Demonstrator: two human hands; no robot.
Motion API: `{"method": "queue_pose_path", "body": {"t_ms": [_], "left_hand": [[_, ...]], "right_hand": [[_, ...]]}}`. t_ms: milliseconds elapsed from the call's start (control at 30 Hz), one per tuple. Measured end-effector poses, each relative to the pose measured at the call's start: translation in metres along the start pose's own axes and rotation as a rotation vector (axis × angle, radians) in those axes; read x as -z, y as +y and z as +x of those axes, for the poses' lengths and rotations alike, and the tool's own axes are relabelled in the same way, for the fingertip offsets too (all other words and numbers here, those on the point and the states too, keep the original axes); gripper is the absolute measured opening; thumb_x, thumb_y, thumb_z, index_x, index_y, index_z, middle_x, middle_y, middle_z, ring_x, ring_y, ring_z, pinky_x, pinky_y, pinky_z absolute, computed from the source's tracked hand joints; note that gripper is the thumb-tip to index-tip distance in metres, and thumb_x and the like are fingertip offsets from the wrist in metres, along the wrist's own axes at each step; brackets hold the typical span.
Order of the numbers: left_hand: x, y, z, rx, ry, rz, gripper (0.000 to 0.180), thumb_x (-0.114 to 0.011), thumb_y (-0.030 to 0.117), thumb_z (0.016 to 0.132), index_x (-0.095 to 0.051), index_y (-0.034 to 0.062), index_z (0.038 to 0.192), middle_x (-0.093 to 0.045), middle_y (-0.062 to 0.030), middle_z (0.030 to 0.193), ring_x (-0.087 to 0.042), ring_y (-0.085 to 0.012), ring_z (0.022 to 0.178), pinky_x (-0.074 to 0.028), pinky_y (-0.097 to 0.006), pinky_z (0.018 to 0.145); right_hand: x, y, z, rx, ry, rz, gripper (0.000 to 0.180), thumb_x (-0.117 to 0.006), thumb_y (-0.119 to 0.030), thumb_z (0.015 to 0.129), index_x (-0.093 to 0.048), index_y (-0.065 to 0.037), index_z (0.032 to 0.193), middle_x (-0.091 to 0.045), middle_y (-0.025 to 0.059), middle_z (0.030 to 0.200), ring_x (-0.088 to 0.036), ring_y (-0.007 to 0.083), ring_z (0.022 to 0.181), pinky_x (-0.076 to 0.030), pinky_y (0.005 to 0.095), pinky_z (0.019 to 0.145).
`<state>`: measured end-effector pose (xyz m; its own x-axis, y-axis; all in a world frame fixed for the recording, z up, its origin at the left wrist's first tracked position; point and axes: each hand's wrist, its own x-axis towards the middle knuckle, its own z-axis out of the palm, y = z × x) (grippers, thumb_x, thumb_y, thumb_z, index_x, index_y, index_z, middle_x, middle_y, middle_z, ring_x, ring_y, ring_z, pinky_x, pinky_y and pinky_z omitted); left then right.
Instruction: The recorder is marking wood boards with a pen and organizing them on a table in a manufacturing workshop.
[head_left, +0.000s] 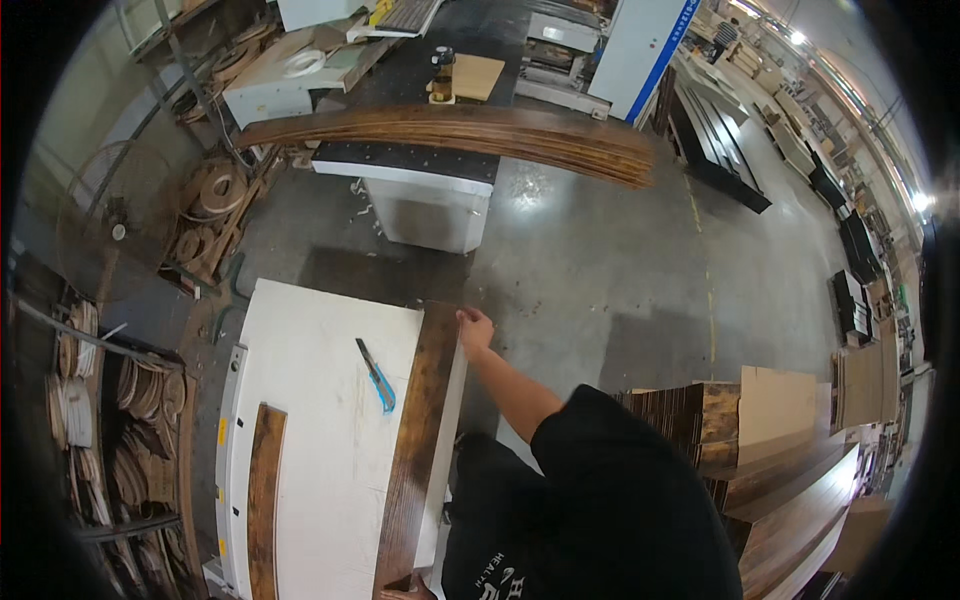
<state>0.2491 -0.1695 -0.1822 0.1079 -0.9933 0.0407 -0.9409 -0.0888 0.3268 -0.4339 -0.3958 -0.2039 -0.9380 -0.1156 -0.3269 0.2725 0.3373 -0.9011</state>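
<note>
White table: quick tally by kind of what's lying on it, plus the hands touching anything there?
Dark wood planks: 2, a long plank along the right edge and a shorter plank near the left
Blue utility knife: 1
Hands on the long plank: 2, right hand at the far end, left hand at the near end
Total: 5

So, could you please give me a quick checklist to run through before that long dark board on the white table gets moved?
1. Far end held: left hand on the dark board's far corner, ok.
2. Near end held: right hand barely in view, grip cannot tell.
3. Board flat along the white table's edge: ok.
4. Blue utility knife apart from the board: ok.
5. Knife blade retracted: cannot tell.
</note>
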Motion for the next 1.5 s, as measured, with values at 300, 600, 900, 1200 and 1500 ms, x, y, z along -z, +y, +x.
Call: {"method": "queue_pose_path", "body": {"t_ms": [300,600,900,1200,1500], "left_hand": [[-0.033,-0.031,-0.025,0.225,-0.071,0.135,0.131,-0.074,0.079,0.078,-0.026,-0.0097,0.161,-0.028,-0.0434,0.161,-0.031,-0.0639,0.146,-0.035,-0.071,0.113],[0.031,0.031,0.022,0.397,-0.007,-0.215,0.074,-0.069,0.044,0.097,-0.047,-0.005,0.147,-0.057,-0.0267,0.143,-0.047,-0.0452,0.138,-0.024,-0.06,0.122],[0.007,-0.074,0.17,1.087,0.431,-1.786,0.038,-0.059,0.042,0.106,-0.067,0.0047,0.11,-0.068,-0.0104,0.124,-0.066,-0.0227,0.108,-0.053,-0.041,0.101],[-0.019,-0.324,0.319,0.275,-0.224,-2.49,0.05,-0.069,0.059,0.092,-0.068,0.0096,0.085,-0.066,-0.0024,0.074,-0.061,-0.0165,0.066,-0.051,-0.03,0.064],[-0.011,-0.255,0.399,0.558,0.268,-2.171,0.057,-0.064,0.035,0.102,-0.053,0.0002,0.146,-0.055,-0.0182,0.152,-0.058,-0.0326,0.133,-0.055,-0.048,0.106]], "right_hand": [[0.009,-0.007,0.006,0.235,-0.091,-0.306,0.036,-0.078,-0.03,0.092,-0.076,-0.007,0.119,-0.076,0.0183,0.118,-0.072,0.0342,0.11,-0.054,0.0438,0.097],[0.092,0.003,-0.002,0.428,-0.26,-0.524,0.039,-0.071,-0.027,0.094,-0.064,0.005,0.116,-0.066,0.0213,0.113,-0.063,0.0351,0.106,-0.05,0.0462,0.095],[0.22,0.123,-0.132,0.622,-0.326,-0.902,0.023,-0.072,-0.021,0.093,-0.073,-0.001,0.105,-0.074,0.0177,0.097,-0.071,0.0332,0.093,-0.054,0.0449,0.086],[0.286,0.066,-0.207,0.555,-0.092,-0.687,0.021,-0.074,-0.02,0.096,-0.074,-0.002,0.107,-0.077,0.015,0.093,-0.074,0.028,0.085,-0.057,0.0415,0.078],[0.236,0.022,-0.253,0.477,-0.054,-0.445,0.024,-0.07,-0.026,0.1,-0.071,-0.004,0.107,-0.076,0.0139,0.094,-0.072,0.0216,0.081,-0.056,0.0377,0.074]]}}
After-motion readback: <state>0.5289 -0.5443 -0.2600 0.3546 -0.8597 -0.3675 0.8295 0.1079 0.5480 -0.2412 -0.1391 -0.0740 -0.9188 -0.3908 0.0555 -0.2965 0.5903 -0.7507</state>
